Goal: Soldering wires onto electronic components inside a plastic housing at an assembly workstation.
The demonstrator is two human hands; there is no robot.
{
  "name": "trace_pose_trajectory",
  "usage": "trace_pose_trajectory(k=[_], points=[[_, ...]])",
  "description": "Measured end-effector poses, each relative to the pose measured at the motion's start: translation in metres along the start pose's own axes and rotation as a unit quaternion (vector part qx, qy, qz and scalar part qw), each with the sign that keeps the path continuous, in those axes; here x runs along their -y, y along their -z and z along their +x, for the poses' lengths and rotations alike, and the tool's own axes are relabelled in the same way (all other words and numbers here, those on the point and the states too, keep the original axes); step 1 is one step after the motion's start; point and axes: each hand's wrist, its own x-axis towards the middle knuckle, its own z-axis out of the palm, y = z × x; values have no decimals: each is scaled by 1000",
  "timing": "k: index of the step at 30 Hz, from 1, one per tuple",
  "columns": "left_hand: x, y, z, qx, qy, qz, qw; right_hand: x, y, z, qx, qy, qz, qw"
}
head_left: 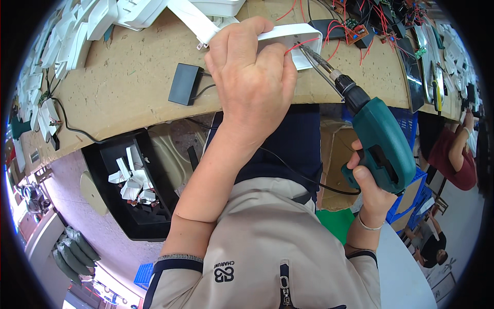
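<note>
My left hand (pixel 252 77) is closed on a white plastic housing (pixel 312 32) at the bench's near edge, its fingers bent over the rim. A thin red wire (pixel 303 44) runs from near its fingertips into the housing. In my right hand (pixel 368 188) is a green, pistol-shaped soldering gun (pixel 387 141), held by the handle. Its thin metal tip reaches inside the housing, close to the red wire; whether they touch I cannot tell. A black cable (pixel 293 172) trails from the gun across my lap. Left of my left hand lies a black rectangular box (pixel 184 84) with black leads.
White housings (pixel 103 19) pile up at the back left. Circuit boards (pixel 357 34) and tangled red wires lie at the back right, near a yellow-handled tool (pixel 437 96). A black bin (pixel 126 216) of white parts stands below the bench, left. Other people (pixel 455 154) are at far right.
</note>
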Motion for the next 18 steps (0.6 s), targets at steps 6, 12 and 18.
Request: trace_pose_trajectory(k=[6, 12, 18], points=[[2, -2, -1, -6, -2, -6, 1000, 0, 2, 1, 5, 5, -13, 1000], [1, -2, -1, -5, -1, -8, 1000, 0, 3, 0, 4, 0, -30, 1000], [1, -2, -1, -4, -2, -11, 1000, 2, 6, 2, 0, -4, -43, 999]])
